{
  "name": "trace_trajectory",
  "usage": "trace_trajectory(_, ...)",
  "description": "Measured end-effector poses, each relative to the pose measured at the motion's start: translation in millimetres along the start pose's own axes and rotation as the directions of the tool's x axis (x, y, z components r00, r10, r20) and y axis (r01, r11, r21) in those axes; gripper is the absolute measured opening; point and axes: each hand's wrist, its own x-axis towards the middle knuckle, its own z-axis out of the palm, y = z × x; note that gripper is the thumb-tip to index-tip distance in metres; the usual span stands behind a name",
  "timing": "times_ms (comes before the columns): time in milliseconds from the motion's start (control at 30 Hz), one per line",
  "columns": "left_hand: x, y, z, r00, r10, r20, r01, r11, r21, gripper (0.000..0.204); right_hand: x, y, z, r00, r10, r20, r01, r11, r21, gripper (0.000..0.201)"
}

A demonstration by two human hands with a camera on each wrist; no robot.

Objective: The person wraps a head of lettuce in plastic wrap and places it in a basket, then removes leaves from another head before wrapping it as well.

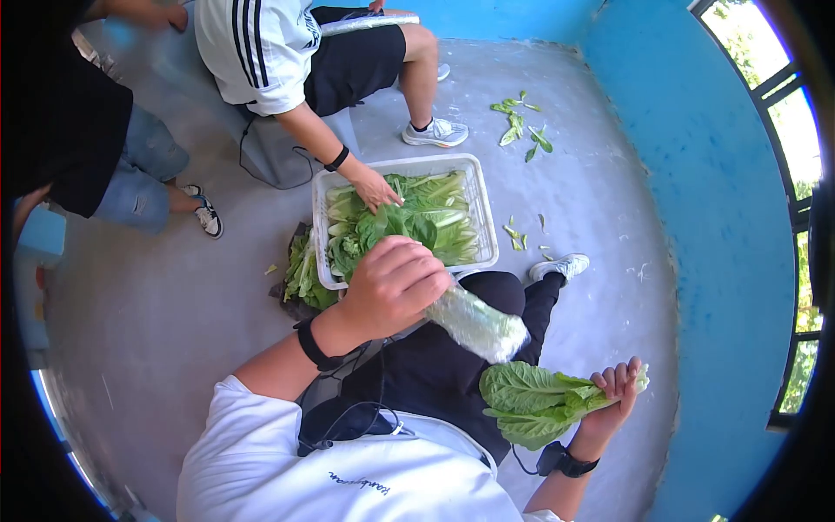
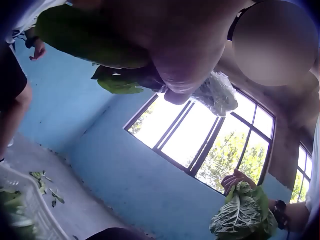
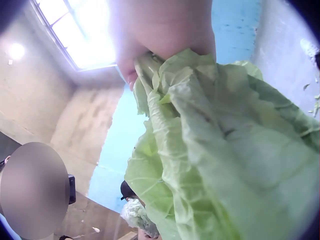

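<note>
My left hand (image 1: pixel 393 287) grips a leafy green vegetable wrapped in clear plastic (image 1: pixel 478 322), its stalk end pointing right. Leaves (image 2: pixel 90 42) stick out on the other side of that hand in the left wrist view. Low on the right, my right hand (image 1: pixel 619 390) holds an unwrapped bunch of leafy greens (image 1: pixel 535 402) by its pale stalk end, leaves spread toward my lap. Those broad leaves (image 3: pixel 200 145) fill much of the right wrist view and hide most of the fingers there. The two hands are well apart.
In front of me a white plastic crate (image 1: pixel 483 217) holds many greens, and another person's hand (image 1: pixel 376 187) reaches into it. A dark bag of greens (image 1: pixel 304 274) stands left of the crate. Loose leaves (image 1: pixel 515 122) lie on the grey floor near the blue wall (image 1: pixel 696 217).
</note>
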Motion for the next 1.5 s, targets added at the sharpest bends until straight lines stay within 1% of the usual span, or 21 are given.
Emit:
trace_trajectory(200, 9, 13, -10, 0.997, 0.072, -0.037, -0.069, 0.995, 0.069, 0.012, -3, 1, 4, 1.000, -0.014, 0.023, 0.014, 1.000, 0.001, 0.019)
trace_trajectory(400, 12, 14, -10, 0.997, 0.049, -0.061, -0.046, 0.998, 0.043, 0.018, -3, 0, 4, 0.999, -0.009, 0.032, 0.009, 1.000, 0.007, 0.020)
trace_trajectory(500, 12, 11, -12, 0.998, -0.061, -0.008, 0.060, 0.996, -0.073, 0.031, -3, 0, 4, 0.999, -0.012, 0.040, 0.011, 1.000, 0.005, 0.020)
trace_trajectory(533, 10, 10, -9, 0.976, -0.202, 0.080, 0.215, 0.953, -0.215, 0.032, -2, 0, 4, 0.999, -0.010, 0.041, 0.009, 1.000, 0.004, 0.020)
trace_trajectory(567, 6, 8, -4, 0.928, -0.324, 0.186, 0.370, 0.866, -0.336, 0.032, -2, 0, 5, 0.999, -0.007, 0.041, 0.007, 1.000, 0.002, 0.020)
trace_trajectory(600, 4, 8, -2, 0.855, -0.419, 0.306, 0.517, 0.739, -0.431, 0.032, -3, 0, 5, 0.999, -0.005, 0.040, 0.005, 1.000, -0.001, 0.020)
trace_trajectory(633, 5, 8, -3, 0.731, -0.501, 0.463, 0.682, 0.529, -0.505, 0.029, -3, 0, 4, 1.000, -0.003, 0.023, 0.003, 1.000, -0.001, 0.021)
trace_trajectory(667, 7, 8, -5, 0.584, -0.526, 0.619, 0.806, 0.283, -0.520, 0.026, -3, 0, 3, 1.000, -0.001, 0.006, 0.001, 1.000, 0.001, 0.023)
trace_trajectory(733, -8, -6, 11, 0.563, -0.386, 0.731, 0.722, -0.201, -0.662, 0.022, -2, 0, 3, 1.000, 0.002, -0.012, -0.002, 1.000, -0.001, 0.024)
trace_trajectory(833, -20, -16, 18, 0.577, -0.315, 0.754, 0.580, -0.492, -0.649, 0.021, -1, 1, 3, 1.000, 0.004, -0.011, -0.004, 1.000, -0.005, 0.024)
trace_trajectory(933, -28, -21, 20, 0.555, -0.349, 0.755, 0.595, -0.468, -0.653, 0.023, -1, 1, 2, 1.000, 0.004, 0.009, -0.004, 1.000, -0.004, 0.023)
trace_trajectory(967, -36, -27, 23, 0.580, -0.326, 0.747, 0.581, -0.477, -0.659, 0.022, -1, 1, 2, 1.000, 0.005, 0.024, -0.005, 1.000, -0.003, 0.022)
trace_trajectory(1067, -49, -41, 25, 0.476, -0.443, 0.760, 0.723, -0.295, -0.625, 0.023, -2, 0, 2, 0.999, 0.001, 0.035, -0.001, 1.000, -0.005, 0.021)
trace_trajectory(1100, -56, -47, 28, 0.436, -0.502, 0.746, 0.727, -0.292, -0.622, 0.020, -2, 0, 2, 0.999, 0.000, 0.032, 0.000, 1.000, -0.006, 0.021)
trace_trajectory(1200, -101, -85, 45, 0.260, -0.688, 0.677, 0.801, -0.238, -0.549, 0.015, -2, 1, -3, 0.999, 0.000, 0.042, 0.000, 1.000, -0.002, 0.021)
trace_trajectory(1233, -120, -98, 50, 0.187, -0.764, 0.618, 0.836, -0.207, -0.509, 0.013, -2, 1, -4, 0.999, -0.001, 0.039, 0.001, 1.000, -0.003, 0.021)
trace_trajectory(1267, -141, -114, 54, 0.142, -0.787, 0.600, 0.863, -0.198, -0.465, 0.013, -3, 1, -4, 0.999, 0.001, 0.034, -0.001, 1.000, -0.006, 0.021)
trace_trajectory(1333, -193, -150, 62, 0.099, -0.850, 0.518, 0.912, -0.131, -0.389, 0.022, -1, 2, -3, 1.000, 0.007, 0.009, -0.007, 1.000, -0.027, 0.022)
trace_trajectory(1400, -253, -182, 74, 0.051, -0.920, 0.389, 0.959, -0.064, -0.276, 0.031, -1, 2, -4, 0.999, 0.018, -0.039, -0.021, 0.998, -0.065, 0.025)
trace_trajectory(1433, -271, -192, 77, 0.036, -0.947, 0.319, 0.976, -0.036, -0.216, 0.035, 0, 3, -3, 0.999, 0.022, -0.046, -0.025, 0.997, -0.075, 0.026)
trace_trajectory(1500, -286, -200, 77, -0.019, -0.963, 0.267, 0.997, -0.040, -0.073, 0.046, 1, 4, -2, 0.998, 0.030, -0.062, -0.036, 0.995, -0.098, 0.026)
